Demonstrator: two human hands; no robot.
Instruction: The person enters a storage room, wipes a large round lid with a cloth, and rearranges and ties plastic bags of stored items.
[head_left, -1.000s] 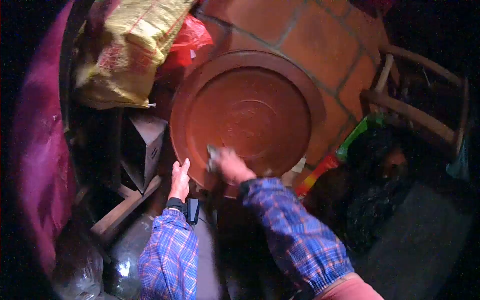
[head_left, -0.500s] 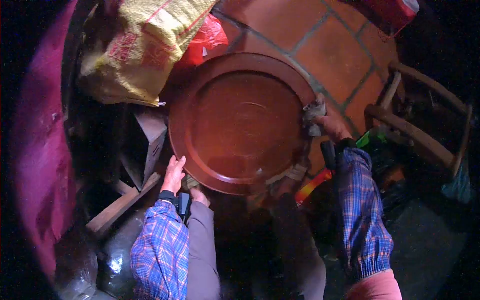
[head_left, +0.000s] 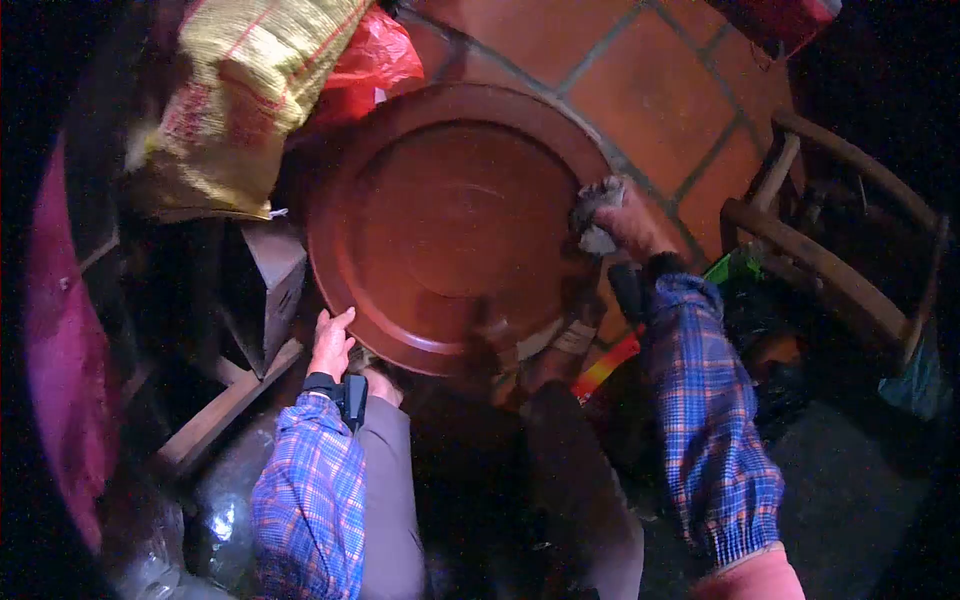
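Observation:
A large round reddish-brown tray (head_left: 455,215) with a raised rim stands tilted over the tiled floor. At its lower left edge my left hand (head_left: 332,340) grips the rim, thumb on top and the other fingers partly hidden. My right hand (head_left: 628,218) is closed on a grey crumpled cloth (head_left: 597,212), which lies against the right side of the rim. Plaid sleeves cover both forearms.
A yellow woven sack (head_left: 240,110) and a red plastic bag (head_left: 375,60) are at the upper left. On the right stands a wooden chair frame (head_left: 820,255). A wooden bar (head_left: 230,405) lies left of my left hand. Red floor tiles (head_left: 650,90) extend behind the tray.
My right hand with the cloth has gone from the tray's lower left part to its right rim. Both hands and the tray have shifted slightly left in view since the middle frame.

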